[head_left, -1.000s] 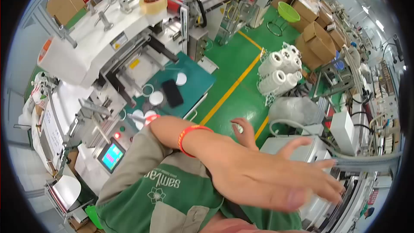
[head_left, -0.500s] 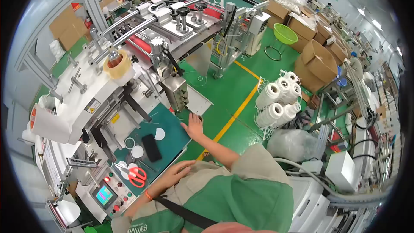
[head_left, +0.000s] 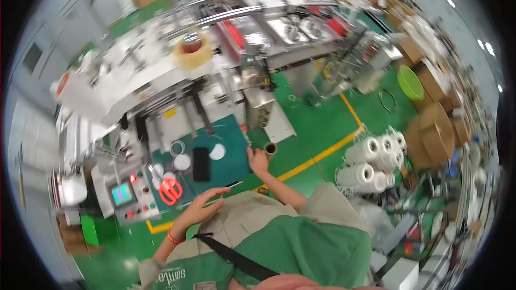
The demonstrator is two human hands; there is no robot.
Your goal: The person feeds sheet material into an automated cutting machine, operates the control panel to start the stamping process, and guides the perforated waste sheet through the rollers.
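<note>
My left hand (head_left: 200, 210), with an orange wristband, is in front of my lap. Its fingers close on a slim dark-and-pale pen (head_left: 235, 183) that points to the right. My right hand (head_left: 258, 162) is at the right edge of the green mat (head_left: 232, 145), its fingers somewhat apart and blurred. Beside it is a brown cardboard tube (head_left: 270, 149); whether they touch I cannot tell. On the mat lie a black phone (head_left: 201, 164), a white disc (head_left: 217, 152), another white disc (head_left: 182, 162) and a clear ring (head_left: 177, 147). Red-handled scissors (head_left: 171, 190) lie near the control panel.
A control panel (head_left: 122, 194) with a lit screen and buttons stands at the left. Behind the mat is a machine with a tape roll (head_left: 192, 51). White rolls (head_left: 371, 161) stand on the green floor at the right, near cardboard boxes (head_left: 430, 134) and a green basket (head_left: 410, 82).
The view has swung left. My left hand has lifted off my lap and now holds the pen. My right hand has shifted left along the mat's edge, and the cardboard tube shows beside it.
</note>
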